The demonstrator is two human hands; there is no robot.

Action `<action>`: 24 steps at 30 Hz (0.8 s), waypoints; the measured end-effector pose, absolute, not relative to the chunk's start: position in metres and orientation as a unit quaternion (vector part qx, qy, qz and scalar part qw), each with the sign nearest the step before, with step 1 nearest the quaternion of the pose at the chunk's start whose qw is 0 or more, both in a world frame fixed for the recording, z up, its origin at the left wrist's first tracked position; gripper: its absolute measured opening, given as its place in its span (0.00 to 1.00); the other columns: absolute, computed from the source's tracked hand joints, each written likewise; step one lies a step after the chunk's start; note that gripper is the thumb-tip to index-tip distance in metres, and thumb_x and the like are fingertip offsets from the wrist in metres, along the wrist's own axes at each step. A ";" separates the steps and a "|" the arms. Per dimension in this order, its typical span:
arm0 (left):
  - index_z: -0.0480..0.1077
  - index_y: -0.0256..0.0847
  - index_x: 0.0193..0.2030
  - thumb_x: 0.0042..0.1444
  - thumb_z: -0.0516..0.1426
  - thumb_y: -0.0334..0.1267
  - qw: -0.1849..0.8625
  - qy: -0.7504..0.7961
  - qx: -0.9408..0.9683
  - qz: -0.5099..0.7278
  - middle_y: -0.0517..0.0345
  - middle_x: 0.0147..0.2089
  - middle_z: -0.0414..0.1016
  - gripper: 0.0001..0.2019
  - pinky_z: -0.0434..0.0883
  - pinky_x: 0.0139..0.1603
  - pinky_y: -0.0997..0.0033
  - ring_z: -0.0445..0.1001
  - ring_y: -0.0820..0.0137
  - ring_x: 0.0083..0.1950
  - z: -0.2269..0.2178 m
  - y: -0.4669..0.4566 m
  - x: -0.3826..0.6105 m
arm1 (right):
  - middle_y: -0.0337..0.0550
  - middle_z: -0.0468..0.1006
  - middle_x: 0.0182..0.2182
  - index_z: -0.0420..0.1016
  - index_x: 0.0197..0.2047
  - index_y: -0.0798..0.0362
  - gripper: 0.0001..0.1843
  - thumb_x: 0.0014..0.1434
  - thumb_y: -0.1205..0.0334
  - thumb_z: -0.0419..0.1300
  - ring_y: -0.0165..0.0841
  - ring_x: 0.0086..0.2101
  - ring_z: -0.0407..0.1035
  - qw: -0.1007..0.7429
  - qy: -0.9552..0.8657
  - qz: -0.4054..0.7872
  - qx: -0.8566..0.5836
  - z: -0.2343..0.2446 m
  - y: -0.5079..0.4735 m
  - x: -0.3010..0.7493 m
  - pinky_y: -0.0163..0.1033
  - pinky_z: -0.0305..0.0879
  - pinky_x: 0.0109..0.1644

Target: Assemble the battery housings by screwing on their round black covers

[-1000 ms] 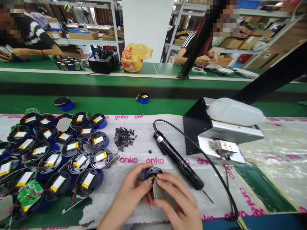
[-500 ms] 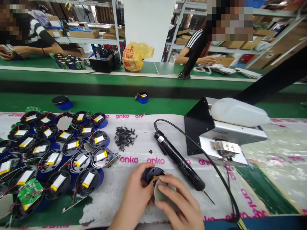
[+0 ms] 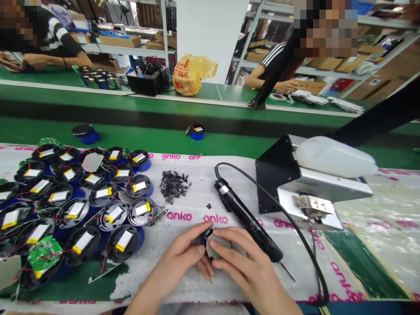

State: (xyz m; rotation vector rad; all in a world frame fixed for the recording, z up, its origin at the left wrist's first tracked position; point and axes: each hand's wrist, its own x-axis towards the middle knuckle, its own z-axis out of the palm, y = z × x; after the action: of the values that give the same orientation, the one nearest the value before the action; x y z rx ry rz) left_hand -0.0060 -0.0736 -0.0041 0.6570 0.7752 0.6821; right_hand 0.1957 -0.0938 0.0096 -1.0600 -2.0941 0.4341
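My left hand [image 3: 188, 251] is wrapped around a round blue-and-black housing [image 3: 205, 236], low in the middle of the view. My right hand [image 3: 241, 258] holds a grey-backed circuit board [image 3: 218, 248] by its edge, with fingertips on its face. The board lies over the housing's opening and hides most of the inside. Whether it is seated there I cannot tell. Just right of my hands lies a black electric screwdriver [image 3: 249, 221], its thin bit pointing toward the lower right.
Several open blue housings [image 3: 123, 245] with batteries and wired boards crowd the left side. A pile of small black pieces [image 3: 173, 186] lies behind my hands. A silver-and-black machine [image 3: 315, 188] stands at right. Two people sit across the green bench [image 3: 151, 135].
The board has gone from tilted beside the housing to lying flatter over its opening. My left thumb has come out of the housing onto the board's edge.
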 end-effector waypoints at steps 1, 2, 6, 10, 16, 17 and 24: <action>0.64 0.32 0.69 0.56 0.66 0.51 0.821 0.362 0.305 0.321 0.55 0.28 0.82 0.39 0.76 0.32 0.70 0.79 0.67 0.28 -0.005 -0.073 -0.006 | 0.50 0.78 0.50 0.79 0.55 0.50 0.13 0.71 0.62 0.58 0.37 0.51 0.73 0.353 -0.823 0.170 -0.412 0.014 -0.092 0.196 0.40 0.77 0.53; 0.66 0.32 0.68 0.55 0.66 0.52 0.821 0.362 0.303 0.321 0.55 0.28 0.81 0.38 0.76 0.31 0.71 0.79 0.68 0.28 -0.005 -0.072 -0.004 | 0.50 0.78 0.50 0.79 0.55 0.50 0.13 0.71 0.62 0.57 0.37 0.51 0.72 0.340 -0.829 0.171 -0.410 0.018 -0.091 0.195 0.39 0.77 0.53; 0.70 0.33 0.65 0.53 0.66 0.56 0.815 0.379 0.301 0.320 0.57 0.25 0.80 0.38 0.76 0.26 0.73 0.78 0.70 0.24 -0.007 -0.070 0.001 | 0.50 0.77 0.51 0.78 0.55 0.51 0.13 0.72 0.63 0.56 0.35 0.52 0.71 0.295 -0.846 0.181 -0.405 0.030 -0.088 0.194 0.36 0.76 0.54; 0.73 0.35 0.62 0.53 0.67 0.56 0.811 0.385 0.294 0.329 0.58 0.25 0.81 0.35 0.77 0.24 0.74 0.78 0.70 0.22 -0.007 -0.069 0.003 | 0.54 0.71 0.57 0.76 0.59 0.48 0.17 0.71 0.66 0.54 0.46 0.57 0.64 0.227 -0.864 0.135 -0.429 0.036 -0.090 0.194 0.51 0.77 0.53; 0.69 0.32 0.65 0.57 0.64 0.57 0.791 0.409 0.319 0.325 0.57 0.23 0.81 0.37 0.77 0.25 0.74 0.78 0.70 0.22 -0.011 -0.072 0.004 | 0.53 0.77 0.49 0.75 0.58 0.54 0.16 0.71 0.69 0.53 0.41 0.51 0.69 0.270 -0.847 0.136 -0.437 0.031 -0.091 0.197 0.45 0.78 0.52; 0.69 0.33 0.66 0.57 0.63 0.56 0.785 0.414 0.329 0.322 0.57 0.23 0.81 0.37 0.77 0.26 0.73 0.78 0.70 0.23 -0.011 -0.073 0.003 | 0.52 0.79 0.48 0.75 0.57 0.53 0.14 0.72 0.66 0.54 0.40 0.50 0.70 0.284 -0.841 0.137 -0.439 0.030 -0.091 0.198 0.44 0.77 0.52; 0.69 0.36 0.67 0.55 0.66 0.54 0.769 0.434 0.365 0.295 0.58 0.23 0.82 0.36 0.77 0.29 0.73 0.78 0.69 0.23 -0.003 -0.072 0.000 | 0.48 0.80 0.47 0.77 0.53 0.52 0.11 0.71 0.62 0.57 0.39 0.47 0.72 0.305 -0.812 0.193 -0.458 0.026 -0.087 0.196 0.42 0.77 0.51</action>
State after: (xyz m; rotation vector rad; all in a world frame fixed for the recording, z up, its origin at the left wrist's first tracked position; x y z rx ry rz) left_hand -0.0003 -0.0724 -0.0028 0.7915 0.9424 0.6405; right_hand 0.1960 -0.0866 0.0262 -1.2121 -2.1506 0.5099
